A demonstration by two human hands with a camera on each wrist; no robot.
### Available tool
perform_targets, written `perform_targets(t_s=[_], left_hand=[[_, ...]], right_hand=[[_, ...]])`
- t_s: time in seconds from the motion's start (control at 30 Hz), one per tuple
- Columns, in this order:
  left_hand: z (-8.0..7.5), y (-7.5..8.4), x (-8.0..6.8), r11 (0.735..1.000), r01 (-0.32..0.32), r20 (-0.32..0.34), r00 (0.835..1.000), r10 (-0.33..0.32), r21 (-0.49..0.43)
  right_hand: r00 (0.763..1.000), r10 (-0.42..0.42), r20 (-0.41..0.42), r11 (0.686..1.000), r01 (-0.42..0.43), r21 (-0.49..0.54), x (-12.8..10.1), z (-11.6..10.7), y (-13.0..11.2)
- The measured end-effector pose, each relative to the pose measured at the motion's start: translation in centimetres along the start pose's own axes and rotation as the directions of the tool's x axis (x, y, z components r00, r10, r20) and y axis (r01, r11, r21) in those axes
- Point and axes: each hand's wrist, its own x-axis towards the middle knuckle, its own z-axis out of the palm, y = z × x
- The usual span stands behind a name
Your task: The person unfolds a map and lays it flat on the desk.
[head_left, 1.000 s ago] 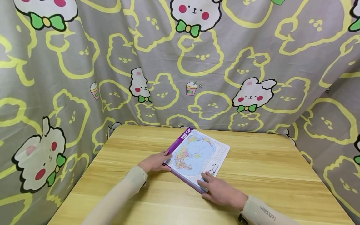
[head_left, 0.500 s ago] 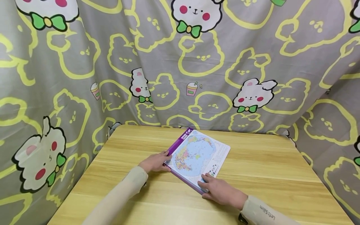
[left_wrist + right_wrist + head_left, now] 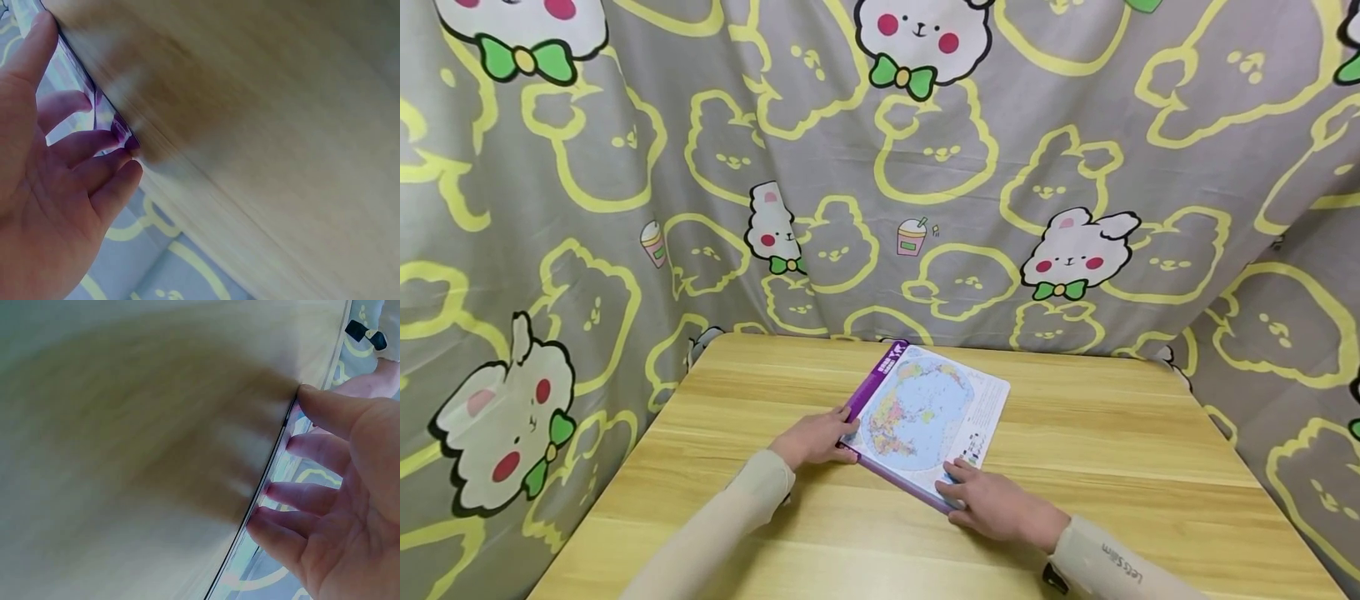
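Observation:
A flat world-map sheet (image 3: 925, 408) with a purple border lies at an angle on the wooden table (image 3: 1112, 467). My left hand (image 3: 811, 437) rests at the sheet's left corner, fingers fairly straight. In the left wrist view the fingertips (image 3: 122, 165) touch the purple edge (image 3: 117, 130). My right hand (image 3: 992, 504) lies on the near corner with its fingers stretched out on the map. In the right wrist view its fingertips (image 3: 275, 490) meet the thin edge (image 3: 275, 464) against the tabletop. Neither hand curls round the sheet.
A grey curtain (image 3: 925, 167) printed with yellow outlines and white bunnies hangs close behind and on both sides of the table. Bare wood extends to the right of the map and along the near edge (image 3: 850, 558).
The map's near corner and my right hand have slid slightly to the right, turning the sheet a little. My left hand has hardly moved.

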Motion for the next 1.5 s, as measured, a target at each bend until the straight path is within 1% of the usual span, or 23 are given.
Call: perform_targets(t_s=[0.2, 0.47, 0.7, 0.9, 1.23, 1.5], left_hand=[[0.1, 0.5, -0.4, 1.000, -0.014, -0.014, 1.000, 0.014, 0.010], [0.1, 1.0, -0.7, 0.999, -0.003, -0.007, 1.000, 0.003, 0.038], [0.3, 1.5, -0.8, 0.998, -0.001, -0.010, 1.000, 0.001, 0.060], [0.0, 2.2, -1.2, 0.996, -0.012, -0.021, 1.000, 0.014, 0.089], [0.5, 2.7, -1.5, 0.985, -0.040, -0.066, 0.996, 0.052, 0.169], [0.8, 3.0, -1.7, 0.984, -0.035, -0.084, 0.995, 0.050, 0.174]], right_hand=[[1.000, -0.001, -0.010, 1.000, 0.001, -0.004, -0.2, 0.1, 0.5], [1.000, 0.001, -0.021, 1.000, -0.001, -0.010, -0.4, 0.1, 1.3], [0.999, -0.034, -0.038, 0.997, 0.031, -0.072, -0.5, -0.2, 1.9], [0.999, -0.028, -0.033, 0.998, 0.026, -0.053, -0.6, -0.4, 2.4], [0.999, -0.016, -0.043, 0.999, 0.014, -0.033, -0.5, -0.4, 3.1], [0.999, -0.023, -0.045, 0.998, 0.020, -0.065, 0.0, -0.4, 3.7]])
